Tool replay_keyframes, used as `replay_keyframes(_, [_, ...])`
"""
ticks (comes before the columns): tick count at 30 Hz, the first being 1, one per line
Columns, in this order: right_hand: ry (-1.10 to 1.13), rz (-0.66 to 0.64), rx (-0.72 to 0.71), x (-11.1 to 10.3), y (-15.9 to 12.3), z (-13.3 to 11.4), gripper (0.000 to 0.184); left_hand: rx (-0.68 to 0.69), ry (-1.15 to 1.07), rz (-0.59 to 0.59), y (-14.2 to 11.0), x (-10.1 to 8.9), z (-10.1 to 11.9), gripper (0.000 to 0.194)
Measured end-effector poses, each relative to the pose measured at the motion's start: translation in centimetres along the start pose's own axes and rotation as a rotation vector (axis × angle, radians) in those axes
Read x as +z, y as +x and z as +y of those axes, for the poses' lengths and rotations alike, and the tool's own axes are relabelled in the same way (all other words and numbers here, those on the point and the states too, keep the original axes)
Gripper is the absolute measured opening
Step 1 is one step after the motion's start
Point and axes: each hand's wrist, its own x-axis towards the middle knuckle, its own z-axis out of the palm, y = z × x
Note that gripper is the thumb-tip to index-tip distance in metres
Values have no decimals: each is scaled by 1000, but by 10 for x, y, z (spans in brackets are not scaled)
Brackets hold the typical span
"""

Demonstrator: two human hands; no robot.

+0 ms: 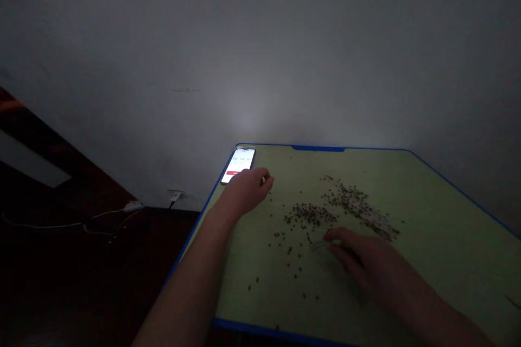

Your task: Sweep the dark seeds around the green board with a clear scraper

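Note:
Small dark bean-like grains [311,214] lie in a loose heap on the pale green tabletop [427,287], with strays toward the near left. Beyond and to the right is a longer strip of similar grains mixed with paler ones [362,209]. My right hand [366,257] pinches a thin, clear, curved thing [320,245] between thumb and fingers, low over the table just in front of the heap. Its full shape is too faint to tell. My left hand [249,191] hovers by the left edge with curled fingers; whatever is in them is hidden.
A lit phone [240,162] showing a timer lies at the far left corner, partly behind my left hand. Blue trim [319,148] edges the table, which stands near a grey wall [260,54]. Plugs [176,196] and white cables [61,225] are at lower left.

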Motion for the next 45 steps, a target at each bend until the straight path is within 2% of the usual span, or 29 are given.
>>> replay_keyframes(5, [-69, 43, 26, 6, 13, -11, 26, -2, -6, -10, 0, 1, 0, 30])
replay_keyframes(12, [-153, 99, 68, -2, 20, 2, 24, 5, -2, 4, 0, 1, -2, 29])
replay_keyframes(16, [-102, 63, 12, 0, 19, 2, 25, -7, 1, 4, -1, 0, -1, 29])
replay_keyframes(21, [-142, 34, -47, 2, 33, -9, 24, 6, 11, 12, -1, -1, -1, 28])
replay_keyframes(30, [-173, 91, -201, 8, 56, -23, 22, -3, 26, 7, -2, -2, 0, 28])
replay_keyframes(34, [-181, 105, -193, 11, 65, -16, 23, -7, 38, 0, -3, -3, 0, 29])
replay_keyframes(40, [-238, 110, -95, 8, 75, 7, 26, 4, 29, 8, -4, -4, -1, 29])
replay_keyframes(45, [-249, 130, -85, 6, 91, 6, 26, -6, 29, 14, -5, -3, -2, 29])
